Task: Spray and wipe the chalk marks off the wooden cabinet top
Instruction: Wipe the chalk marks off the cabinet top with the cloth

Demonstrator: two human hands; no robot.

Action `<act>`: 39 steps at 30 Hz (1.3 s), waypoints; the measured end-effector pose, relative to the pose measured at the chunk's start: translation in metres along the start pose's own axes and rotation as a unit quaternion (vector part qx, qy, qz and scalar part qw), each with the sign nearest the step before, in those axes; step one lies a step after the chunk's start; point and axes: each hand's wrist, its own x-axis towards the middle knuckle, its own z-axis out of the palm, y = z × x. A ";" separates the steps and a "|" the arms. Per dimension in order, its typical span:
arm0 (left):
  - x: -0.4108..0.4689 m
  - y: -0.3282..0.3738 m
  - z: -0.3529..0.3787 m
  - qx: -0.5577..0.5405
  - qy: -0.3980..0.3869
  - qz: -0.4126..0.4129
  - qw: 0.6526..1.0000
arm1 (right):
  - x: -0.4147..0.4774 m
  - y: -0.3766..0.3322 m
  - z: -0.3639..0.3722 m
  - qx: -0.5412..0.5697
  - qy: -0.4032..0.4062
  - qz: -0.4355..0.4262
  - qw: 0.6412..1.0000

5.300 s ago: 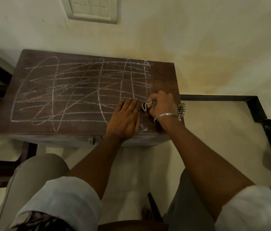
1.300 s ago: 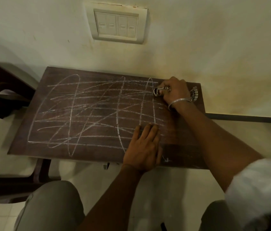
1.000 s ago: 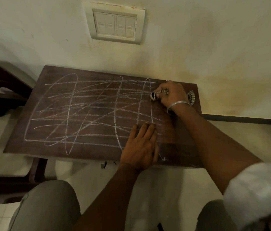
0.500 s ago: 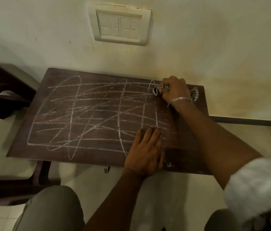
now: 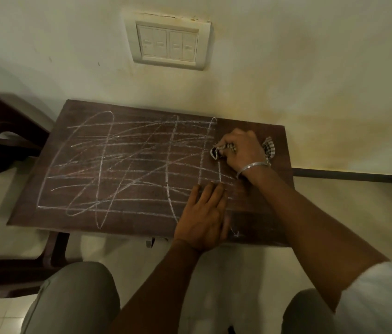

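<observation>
Chalk marks [image 5: 142, 165] extend leftward from right hand [image 5: 243, 148], fingers closed around bunched checked cloth [image 5: 268, 149]; left hand [image 5: 204, 220] lies open, flat, nearer.

Matt dark wood cabinet top [image 5: 274, 141], powdery chalk marks [image 5: 142, 165], checked woven cloth [image 5: 268, 149], shiny metal bangle [image 5: 252, 167]

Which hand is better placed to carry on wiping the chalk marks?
The right hand: it grips the checked cloth at the right edge of the chalk marks. The left hand lies flat and empty on the cabinet top, apparently bracing.
</observation>
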 end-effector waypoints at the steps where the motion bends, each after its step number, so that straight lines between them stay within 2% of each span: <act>1: -0.003 -0.002 -0.001 0.001 -0.005 0.006 1.000 | -0.004 0.001 -0.001 0.003 -0.004 -0.001 1.000; 5: -0.032 -0.035 -0.008 0.037 -0.015 0.033 0.999 | 0.015 -0.008 -0.011 0.004 -0.012 0.060 0.998; 8: -0.042 -0.055 -0.017 0.041 0.000 0.003 0.999 | 0.020 -0.014 -0.013 0.014 0.007 0.096 0.995; 15: -0.042 -0.050 -0.015 0.071 0.009 -0.009 0.997 | -0.048 -0.009 -0.002 0.022 -0.019 0.019 0.999; 23: -0.042 -0.047 -0.020 0.057 0.019 -0.018 0.998 | -0.033 -0.021 -0.008 0.023 -0.005 0.082 0.996; 28: -0.042 -0.047 -0.020 0.057 0.015 -0.018 0.998 | -0.082 -0.021 0.002 0.019 -0.026 0.031 0.999; 34: -0.043 -0.047 -0.019 0.063 0.018 -0.018 0.998 | -0.050 -0.026 -0.004 0.001 0.012 0.091 0.996; 39: -0.042 -0.048 -0.020 0.059 0.006 -0.015 0.998 | -0.101 -0.031 0.006 -0.007 0.012 0.045 0.999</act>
